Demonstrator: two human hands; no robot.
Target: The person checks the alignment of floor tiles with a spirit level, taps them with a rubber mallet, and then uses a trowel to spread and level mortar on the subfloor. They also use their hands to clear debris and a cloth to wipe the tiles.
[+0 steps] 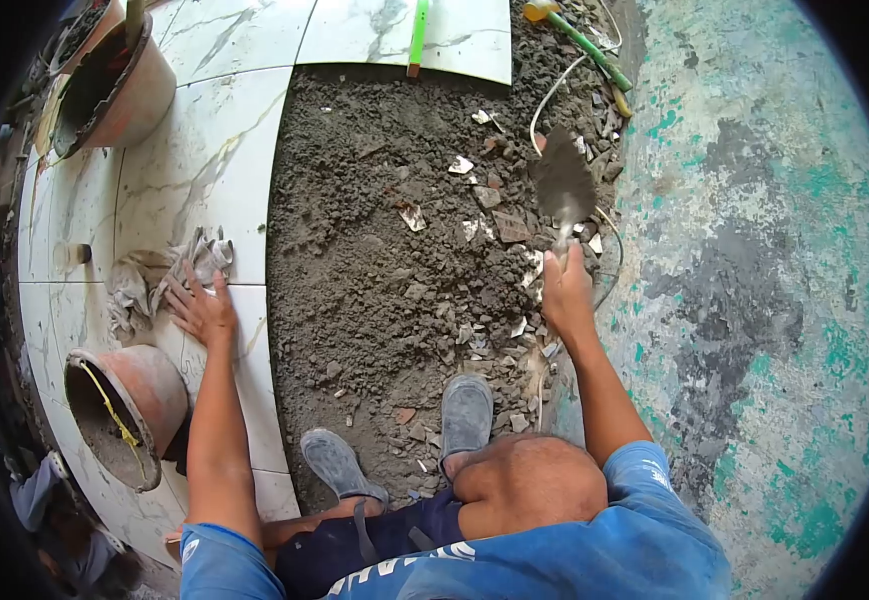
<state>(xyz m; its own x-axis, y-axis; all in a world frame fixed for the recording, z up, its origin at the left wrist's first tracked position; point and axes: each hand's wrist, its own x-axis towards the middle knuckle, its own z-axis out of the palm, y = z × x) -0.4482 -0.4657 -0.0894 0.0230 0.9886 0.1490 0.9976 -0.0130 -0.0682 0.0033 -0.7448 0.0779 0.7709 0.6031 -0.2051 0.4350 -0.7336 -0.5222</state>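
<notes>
My right hand grips the handle of a pointed trowel, its grey blade tipped away from me above the rubble at the right side of the bed. Its fingers wrap the handle and hide most of it. My left hand lies with fingers spread on the marble-look tile, by the edge of the mortar bed. Its fingertips reach a crumpled, dirty rag; I see no grip on it. Loose grey mortar with broken tile pieces spreads between my hands.
Mortar-stained buckets stand at the upper left, and another bucket lies tilted beside my left forearm. A green-handled mallet and a pale cable lie near the painted wall. A bright green bar rests on the far tile.
</notes>
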